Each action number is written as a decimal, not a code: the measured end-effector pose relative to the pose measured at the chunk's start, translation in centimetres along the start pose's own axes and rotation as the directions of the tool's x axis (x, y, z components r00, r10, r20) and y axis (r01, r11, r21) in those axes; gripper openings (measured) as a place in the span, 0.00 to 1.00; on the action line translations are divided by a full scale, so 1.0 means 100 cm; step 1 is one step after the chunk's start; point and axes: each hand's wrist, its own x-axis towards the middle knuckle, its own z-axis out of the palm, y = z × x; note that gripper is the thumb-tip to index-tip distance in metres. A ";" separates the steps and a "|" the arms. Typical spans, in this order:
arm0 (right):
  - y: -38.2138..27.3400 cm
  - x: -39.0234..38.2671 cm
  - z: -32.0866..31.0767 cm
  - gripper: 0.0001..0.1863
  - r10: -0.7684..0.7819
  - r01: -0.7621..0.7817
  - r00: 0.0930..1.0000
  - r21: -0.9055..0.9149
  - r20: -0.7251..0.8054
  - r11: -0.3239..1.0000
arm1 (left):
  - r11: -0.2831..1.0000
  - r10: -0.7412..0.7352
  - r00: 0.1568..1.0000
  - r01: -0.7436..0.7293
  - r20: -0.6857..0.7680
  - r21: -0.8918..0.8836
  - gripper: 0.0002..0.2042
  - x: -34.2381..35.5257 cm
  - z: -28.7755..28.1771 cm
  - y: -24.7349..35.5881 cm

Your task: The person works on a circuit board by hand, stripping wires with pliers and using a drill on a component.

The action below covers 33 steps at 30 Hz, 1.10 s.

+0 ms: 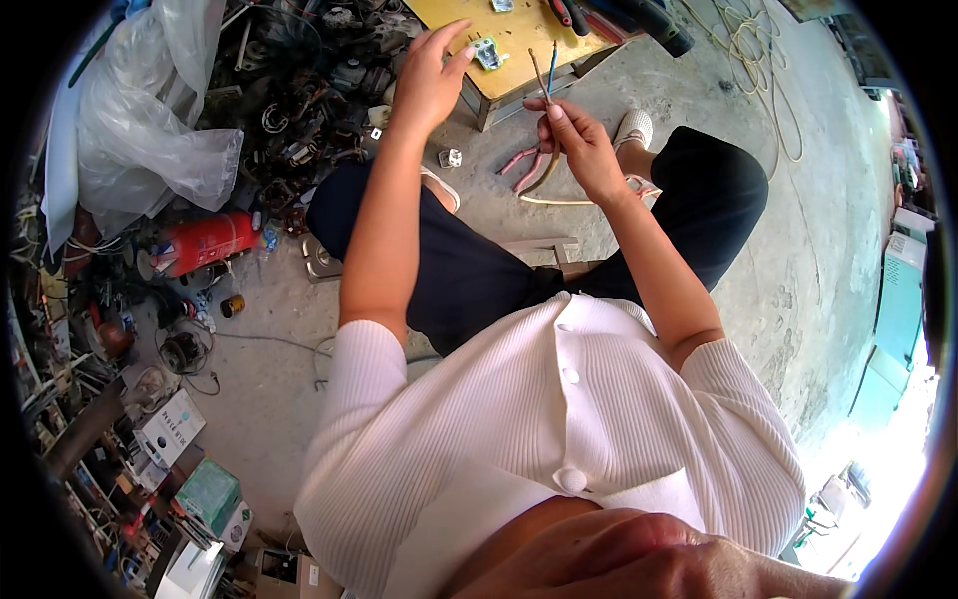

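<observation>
My left hand (427,82) is over the near left corner of the yellow-topped table (449,14), fingers stretched and the thumb apart, with nothing in it. Just right of its fingertips lies a small greenish-white part (488,54) on the tabletop. My right hand (581,145) pinches an electrical cable, whose blue wire (553,68) and brown wire (538,70) stick up past the fingers. Below that hand the cable bends off toward the floor. Two pink handles (521,168), like those of pliers, show beneath the right hand; whether it holds them too is hidden.
A dark power tool (654,25) and red-handled pliers (569,15) lie on the table. One small white piece (450,158) is on the floor. Scrap parts (299,110), plastic sheeting (150,110) and a red cylinder (210,243) crowd the left. Pale cable (753,60) coils at far right.
</observation>
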 end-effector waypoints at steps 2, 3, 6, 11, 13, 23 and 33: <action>-0.003 0.001 -0.006 0.18 -0.019 0.019 1.000 -0.017 -0.025 1.000 | 0.894 0.280 0.948 -0.316 0.154 0.317 0.23 0.020 -0.010 0.008; -0.005 0.001 -0.008 0.17 -0.011 0.010 0.999 -0.018 -0.040 1.000 | 0.905 0.245 0.939 -0.311 0.242 0.290 0.28 0.029 -0.009 0.006; -0.010 0.001 -0.012 0.17 -0.017 0.016 0.998 -0.007 -0.053 1.000 | 0.814 0.240 0.872 -0.420 0.427 0.401 0.29 0.051 -0.008 -0.003; -0.006 -0.002 -0.023 0.15 -0.099 0.085 0.983 -0.100 -0.153 0.991 | 0.821 0.196 0.814 -0.441 0.547 0.362 0.31 0.067 -0.009 -0.014; -0.006 -0.003 -0.029 0.15 -0.083 0.065 0.976 -0.092 -0.203 0.994 | 0.849 0.212 0.829 -0.419 0.518 0.322 0.29 0.067 -0.011 -0.010; -0.041 -0.032 -0.033 0.16 -0.159 0.127 0.968 -0.165 -0.194 0.978 | 0.913 -0.093 0.802 0.305 0.590 -0.272 0.21 0.014 -0.032 0.069; -0.084 -0.076 -0.013 0.14 -0.159 0.152 0.985 -0.101 -0.066 0.983 | 0.543 -0.046 0.761 0.563 0.647 -0.623 0.26 -0.038 -0.035 0.100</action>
